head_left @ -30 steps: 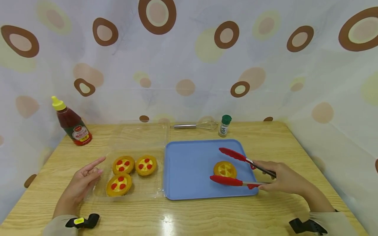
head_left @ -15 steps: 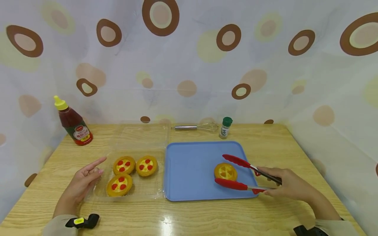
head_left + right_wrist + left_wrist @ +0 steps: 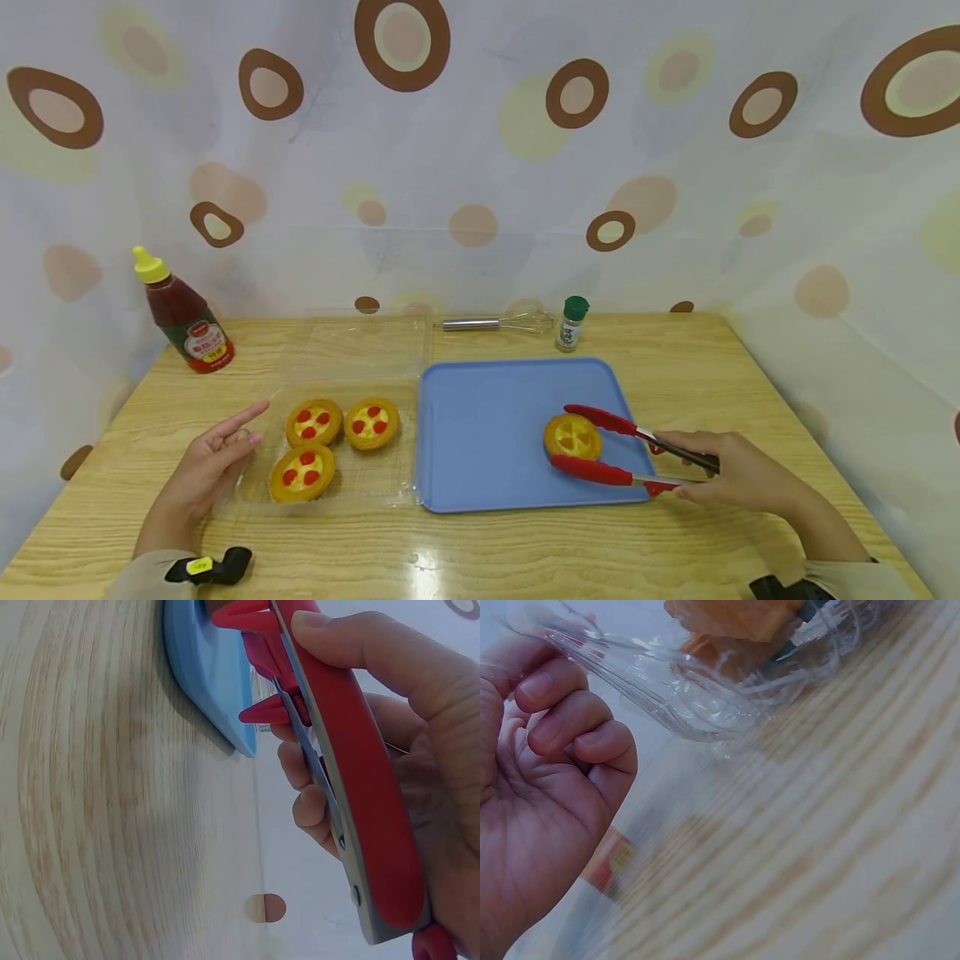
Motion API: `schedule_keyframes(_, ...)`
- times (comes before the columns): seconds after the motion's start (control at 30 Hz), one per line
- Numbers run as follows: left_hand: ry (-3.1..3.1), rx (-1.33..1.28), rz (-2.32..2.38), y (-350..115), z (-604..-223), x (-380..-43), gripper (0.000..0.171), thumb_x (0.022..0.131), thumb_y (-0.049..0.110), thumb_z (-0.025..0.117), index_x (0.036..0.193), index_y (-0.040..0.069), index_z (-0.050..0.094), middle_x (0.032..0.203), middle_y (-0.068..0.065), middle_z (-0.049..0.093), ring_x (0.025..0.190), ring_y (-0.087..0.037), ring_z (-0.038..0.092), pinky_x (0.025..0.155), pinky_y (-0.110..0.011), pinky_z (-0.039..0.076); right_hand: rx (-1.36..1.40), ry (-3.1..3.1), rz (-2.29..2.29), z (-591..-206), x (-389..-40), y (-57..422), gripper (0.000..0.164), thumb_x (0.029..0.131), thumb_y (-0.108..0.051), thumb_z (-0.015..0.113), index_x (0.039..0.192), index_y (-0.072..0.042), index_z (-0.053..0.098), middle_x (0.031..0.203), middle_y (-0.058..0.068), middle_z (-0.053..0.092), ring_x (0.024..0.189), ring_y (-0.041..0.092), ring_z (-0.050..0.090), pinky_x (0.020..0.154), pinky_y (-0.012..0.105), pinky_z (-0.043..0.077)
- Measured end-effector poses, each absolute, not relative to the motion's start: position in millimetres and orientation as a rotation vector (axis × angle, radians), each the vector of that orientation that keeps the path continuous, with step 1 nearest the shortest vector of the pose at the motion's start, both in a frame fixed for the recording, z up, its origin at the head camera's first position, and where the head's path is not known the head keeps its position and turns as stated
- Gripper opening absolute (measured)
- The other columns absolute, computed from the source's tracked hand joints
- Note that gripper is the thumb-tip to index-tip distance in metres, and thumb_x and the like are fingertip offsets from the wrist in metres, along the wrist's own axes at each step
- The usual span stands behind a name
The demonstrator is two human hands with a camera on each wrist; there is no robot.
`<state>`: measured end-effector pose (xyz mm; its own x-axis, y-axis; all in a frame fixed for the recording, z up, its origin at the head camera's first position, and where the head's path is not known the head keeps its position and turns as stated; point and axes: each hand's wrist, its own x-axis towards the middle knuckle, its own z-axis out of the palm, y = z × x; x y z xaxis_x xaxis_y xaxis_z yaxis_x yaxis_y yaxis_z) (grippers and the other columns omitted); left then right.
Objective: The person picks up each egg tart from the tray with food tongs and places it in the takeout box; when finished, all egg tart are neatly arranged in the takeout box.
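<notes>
My right hand (image 3: pixel 738 471) grips red-tipped tongs (image 3: pixel 600 471), whose red handle (image 3: pixel 360 795) fills much of the right wrist view. The tong heads lie on both sides of an egg tart (image 3: pixel 572 437) on the blue tray (image 3: pixel 480 433), close against its rim; whether they squeeze it cannot be told. At the left, my left hand (image 3: pixel 206 471) rests by the left wall of an open clear plastic box (image 3: pixel 367 475), index finger straight and the other fingers loosely curled (image 3: pixel 577 727). Three tarts with red dots, among them the front one (image 3: pixel 303 472), lie in the box.
Behind the tray are a whisk (image 3: pixel 495 322) and a green-capped shaker (image 3: pixel 572 323). A ketchup bottle (image 3: pixel 187 317) stands at the back left. The box's clear lid (image 3: pixel 360 343) lies folded back. A patterned cloth (image 3: pixel 480 167) hangs behind the wooden table (image 3: pixel 487 554).
The right hand and tongs have shifted slightly right, and the tong heads have drawn closer together around the egg tart. The left hand and the boxed tarts look the same.
</notes>
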<state>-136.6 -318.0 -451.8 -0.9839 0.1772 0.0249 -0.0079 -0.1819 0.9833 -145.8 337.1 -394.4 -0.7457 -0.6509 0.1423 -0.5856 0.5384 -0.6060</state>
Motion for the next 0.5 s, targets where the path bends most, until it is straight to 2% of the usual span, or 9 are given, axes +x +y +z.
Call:
schedule_keyframes(0.07,1.928,0.204,2.317,-317.9,-451.9,-136.7,0.046,0.099,-0.001,0.043,0.125,0.033,0.061,0.067,-0.002,0.026,0.060,-0.020,0.021,0.058,-0.031,0.022,-1.094,2.671,-0.990,-395.6,-146.7,338.2,0.060,0.077,-0.014,0.078,0.132,-0.005,0.055,0.108,0.008,0.064,0.063,0.005,0.045,0.051,0.020,0.040)
schedule_keyframes(0.2,1.940,0.199,2.310,-317.8,-452.1,-136.6,0.046,0.099,0.000,0.043,0.125,0.033,0.060,0.067,-0.002,0.027,0.061,-0.021,0.022,0.055,-0.027,0.025,-1.095,2.684,-0.976,-396.2,-148.7,338.7,0.059,0.076,-0.013,0.079,0.130,-0.005,0.057,0.106,0.012,0.064,0.061,-0.001,0.038,0.049,0.020,0.038)
schedule_keyframes(0.3,1.944,0.184,2.305,-318.0,-452.0,-136.1,0.046,0.099,0.000,0.042,0.125,0.034,0.060,0.066,-0.002,0.027,0.061,-0.021,0.023,0.054,-0.023,0.031,-1.088,2.683,-0.966,-395.2,-149.4,337.9,0.058,0.076,-0.014,0.079,0.130,-0.004,0.057,0.110,0.022,0.064,0.064,-0.001,0.041,0.051,0.020,0.038)
schedule_keyframes(0.5,1.941,0.188,2.303,-318.1,-451.2,-136.0,0.046,0.099,-0.001,0.042,0.125,0.033,0.060,0.066,-0.002,0.027,0.060,-0.021,0.022,0.055,-0.021,0.034,-1.069,2.654,-0.995,-393.8,-148.1,336.4,0.057,0.078,-0.013,0.078,0.130,-0.003,0.056,0.112,0.026,0.062,0.067,0.002,0.047,0.052,0.022,0.041)
